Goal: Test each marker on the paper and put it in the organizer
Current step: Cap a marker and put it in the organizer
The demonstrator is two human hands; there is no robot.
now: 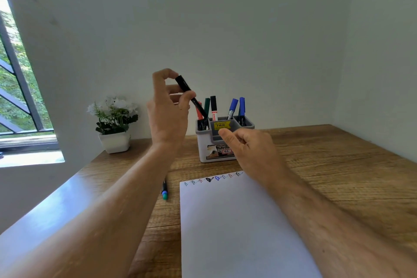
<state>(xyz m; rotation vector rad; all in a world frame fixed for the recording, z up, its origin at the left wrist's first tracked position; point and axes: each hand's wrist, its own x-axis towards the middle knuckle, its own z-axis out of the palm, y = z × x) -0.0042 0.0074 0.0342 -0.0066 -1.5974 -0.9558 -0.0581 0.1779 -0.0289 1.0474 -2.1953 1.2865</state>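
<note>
My left hand (pixel 168 108) pinches a black marker (pixel 190 96) between thumb and fingers, tilted, its lower end dipping into the left compartment of the grey organizer (pixel 222 142). Several markers stand in the organizer: red, green, a white one with a black cap, and two blue ones (pixel 237 108). My right hand (pixel 250 149) hovers in front of the organizer with fingers loosely curled, holding nothing. A white paper (pixel 237 221) lies on the desk with a row of small coloured test marks (pixel 213 179) along its top edge. One marker with a green end (pixel 164 190) lies left of the paper.
A wooden desk (pixel 338 165) stands against white walls. A small white pot with white flowers (pixel 114 124) sits at the desk's back left. A window with a dark grille (pixel 20 97) is at the far left.
</note>
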